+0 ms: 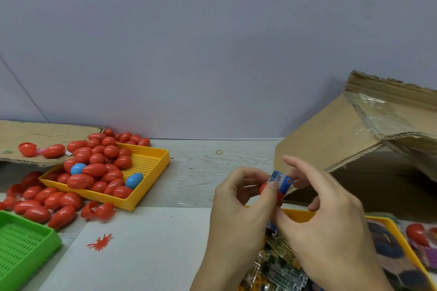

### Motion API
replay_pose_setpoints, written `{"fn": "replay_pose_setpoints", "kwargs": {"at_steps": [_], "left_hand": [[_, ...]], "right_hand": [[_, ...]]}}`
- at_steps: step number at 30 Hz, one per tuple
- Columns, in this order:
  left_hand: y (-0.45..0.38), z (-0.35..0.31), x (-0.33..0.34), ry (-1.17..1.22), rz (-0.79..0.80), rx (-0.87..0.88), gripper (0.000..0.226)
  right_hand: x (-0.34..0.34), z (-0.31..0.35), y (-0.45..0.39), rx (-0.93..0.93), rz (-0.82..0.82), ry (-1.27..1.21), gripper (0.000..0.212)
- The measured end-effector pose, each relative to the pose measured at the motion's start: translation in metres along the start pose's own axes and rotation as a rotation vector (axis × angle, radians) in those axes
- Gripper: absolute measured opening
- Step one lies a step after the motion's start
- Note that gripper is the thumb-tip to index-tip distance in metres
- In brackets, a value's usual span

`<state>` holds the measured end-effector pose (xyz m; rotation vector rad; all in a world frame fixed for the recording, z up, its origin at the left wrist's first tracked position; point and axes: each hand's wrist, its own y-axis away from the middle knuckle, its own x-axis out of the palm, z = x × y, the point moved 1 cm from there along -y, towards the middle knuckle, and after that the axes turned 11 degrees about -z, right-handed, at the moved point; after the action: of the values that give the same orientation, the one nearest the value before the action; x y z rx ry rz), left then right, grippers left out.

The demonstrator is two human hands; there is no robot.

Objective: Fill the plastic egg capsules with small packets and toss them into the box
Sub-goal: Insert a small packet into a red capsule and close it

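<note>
My left hand [238, 198] grips a red egg capsule [263, 188], its thumb pressing a small blue packet [281, 181] that sticks out of the capsule. My right hand [324, 208] pinches the same packet and capsule from the right, with index finger raised. The open cardboard box [350, 149] stands just behind the hands at right. A yellow tray [305, 216] below my hands holds several small packets [281, 267]. Another yellow tray [146, 168] at left is heaped with red egg capsules [94, 170] and two blue ones [134, 180].
More red capsules [47, 205] lie loose beside a green tray [26, 243] at the lower left. A flat cardboard sheet [47, 139] lies at the back left. A red splat toy [100, 242] and a small rubber band [219, 152] lie on the table. A wall rises behind.
</note>
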<state>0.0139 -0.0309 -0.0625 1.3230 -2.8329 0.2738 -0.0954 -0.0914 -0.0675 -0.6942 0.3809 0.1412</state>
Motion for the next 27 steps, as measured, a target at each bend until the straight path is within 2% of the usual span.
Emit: {"fn": "replay_pose_setpoints", "kwargs": {"at_steps": [2,7,24,27], "left_hand": [[0.0006,0.0005,0.0007,0.046,0.008,-0.046,0.007],[0.0018,0.0038,0.0028,0.104,0.048,-0.122,0.021],[0.0007,0.0038,0.0026,0.045,0.060,-0.100,0.022],[-0.0004,0.0044,0.0022,0.023,0.042,-0.080,0.009]], "right_hand": [[0.0000,0.0005,0.0003,0.000,0.018,-0.022,0.077],[0.0007,0.0015,0.0013,-0.014,0.028,-0.040,0.077],[-0.0001,-0.0037,-0.0011,0.006,0.021,-0.096,0.068],[-0.0005,-0.0030,-0.0014,-0.005,0.025,-0.077,0.067]]}}
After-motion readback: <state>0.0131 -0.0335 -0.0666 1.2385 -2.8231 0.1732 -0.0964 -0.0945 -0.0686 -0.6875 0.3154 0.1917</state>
